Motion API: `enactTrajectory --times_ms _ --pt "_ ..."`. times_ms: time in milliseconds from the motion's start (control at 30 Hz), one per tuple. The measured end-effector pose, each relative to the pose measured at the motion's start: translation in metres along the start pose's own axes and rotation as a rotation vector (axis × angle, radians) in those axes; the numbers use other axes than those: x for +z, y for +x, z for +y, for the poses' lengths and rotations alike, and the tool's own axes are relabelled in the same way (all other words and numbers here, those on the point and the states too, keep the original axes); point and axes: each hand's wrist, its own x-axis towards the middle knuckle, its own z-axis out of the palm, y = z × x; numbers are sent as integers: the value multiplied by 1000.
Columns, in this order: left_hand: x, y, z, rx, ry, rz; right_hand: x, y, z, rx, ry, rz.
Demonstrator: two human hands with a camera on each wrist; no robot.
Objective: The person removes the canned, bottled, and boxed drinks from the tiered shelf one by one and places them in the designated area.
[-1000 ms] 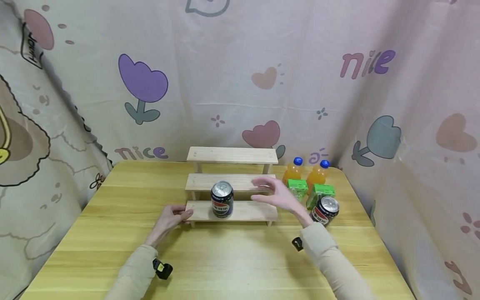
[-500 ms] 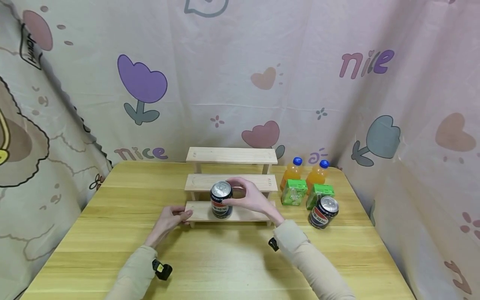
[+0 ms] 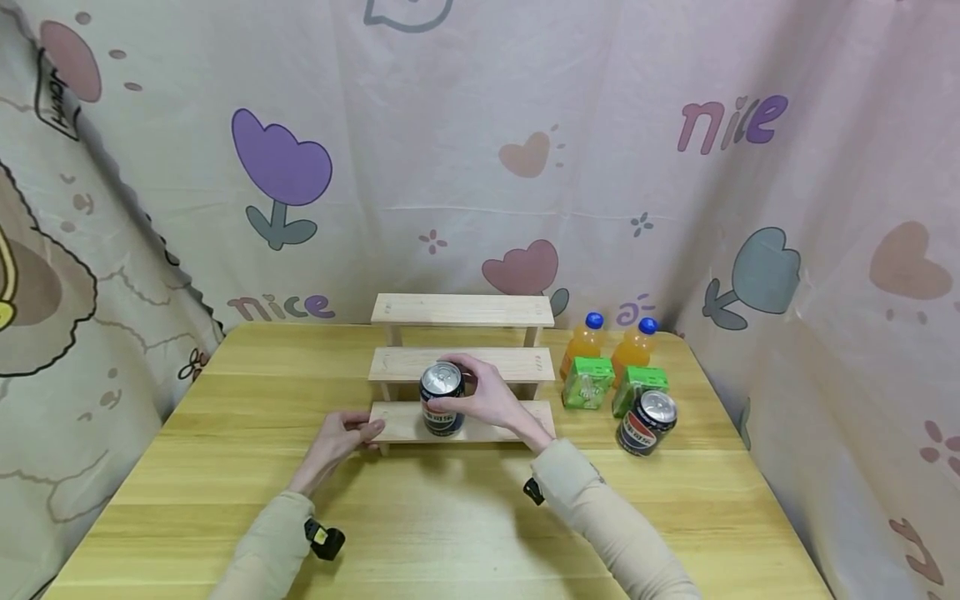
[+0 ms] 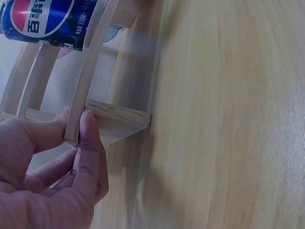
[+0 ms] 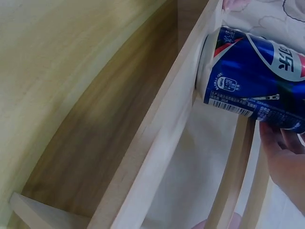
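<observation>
A dark blue soda can point(image 3: 441, 421) stands upright on the lowest step of a three-step wooden display shelf point(image 3: 463, 310). My right hand point(image 3: 491, 400) grips the can from its right side, thumb in front and fingers behind. In the right wrist view, fingers point(image 5: 286, 145) lie against the can point(image 5: 259, 78), whose base meets the board. My left hand point(image 3: 333, 446) pinches the left end of the lowest board; the left wrist view shows its thumb and fingers point(image 4: 89, 143) on either face of the board point(image 4: 86, 90).
Right of the shelf stand two orange juice bottles point(image 3: 633, 350) with blue caps, two green drink cartons point(image 3: 588, 383) and a second soda can point(image 3: 647, 423). The wooden table point(image 3: 420, 517) extends in front. A patterned curtain point(image 3: 420, 150) hangs behind and at both sides.
My right hand has moved left from the gap beside the cartons and now holds the can on the lowest step. The left hand has stayed on the board's end.
</observation>
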Motion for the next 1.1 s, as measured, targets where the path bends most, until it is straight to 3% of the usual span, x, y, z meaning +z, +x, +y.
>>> enactTrajectory --times_ms 267,533,867,1100 --pt "0 0 1 11 -11 -5 -9 -8 2 9 -4 50" --pt "0 0 0 16 -22 -9 -42 -39 6 29 30 99" --pt "0 -1 0 17 -9 -3 -94 -85 21 77 1 240" --pt "1 -2 0 25 -4 -2 -112 -113 33 102 58 395"
